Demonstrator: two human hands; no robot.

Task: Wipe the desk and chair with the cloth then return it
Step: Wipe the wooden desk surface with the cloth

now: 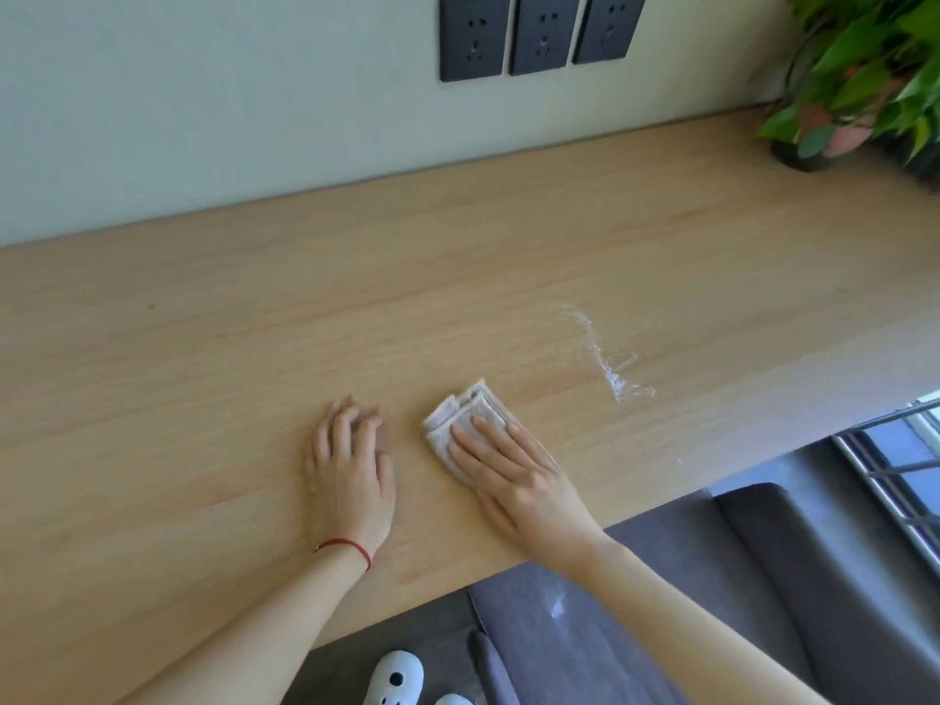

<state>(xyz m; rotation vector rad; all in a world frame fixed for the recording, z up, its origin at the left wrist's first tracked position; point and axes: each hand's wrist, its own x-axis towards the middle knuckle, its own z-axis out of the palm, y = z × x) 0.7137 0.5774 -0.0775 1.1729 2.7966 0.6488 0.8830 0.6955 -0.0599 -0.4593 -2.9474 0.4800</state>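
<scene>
Cloth (460,424) pale, folded; right hand (513,475) flat atop.

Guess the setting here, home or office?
Can't tell for certain; it looks like a study or work nook in a home or small office. A long wooden desk runs along a wall with three sockets, a potted plant stands at its far end, and a grey chair is pulled up.

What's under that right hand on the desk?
A folded grey cloth lies under the right hand, flat on the wooden desk. Its far end shows past the fingers; the part beneath the palm is hidden.
</scene>
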